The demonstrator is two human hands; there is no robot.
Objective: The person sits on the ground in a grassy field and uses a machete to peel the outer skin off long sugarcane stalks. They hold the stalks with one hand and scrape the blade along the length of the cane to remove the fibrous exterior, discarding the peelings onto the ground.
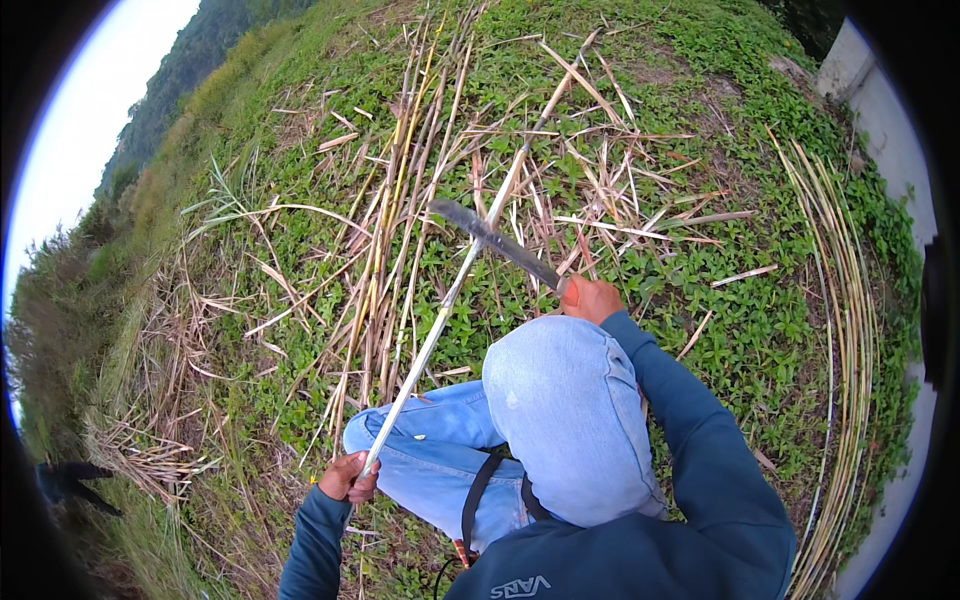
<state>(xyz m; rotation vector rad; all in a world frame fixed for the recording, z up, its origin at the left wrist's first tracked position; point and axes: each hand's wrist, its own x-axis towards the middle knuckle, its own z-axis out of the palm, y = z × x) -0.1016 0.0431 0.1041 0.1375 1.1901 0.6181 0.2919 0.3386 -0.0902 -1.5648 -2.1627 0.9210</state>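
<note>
My left hand [350, 478] is closed around the lower end of a long cane stalk [432, 335], beside my bent knee. The stalk slants up and away to the right. Its near length is pale, while brown dry sheath covers the far part. My right hand [592, 298] grips the handle of a machete [515, 254], just beyond my raised right knee. The dark blade points left and crosses the stalk about midway; whether it cuts into the stalk or only rests against it, I cannot tell.
Long cane stalks [388, 215] lie on the green ground ahead, with dry husks [610, 185] scattered around. A bundle of thin stalks [850, 330] curves along the right, near a pale wall [895, 150]. Cut stalks [150, 455] lie at left by a dark shape [75, 483].
</note>
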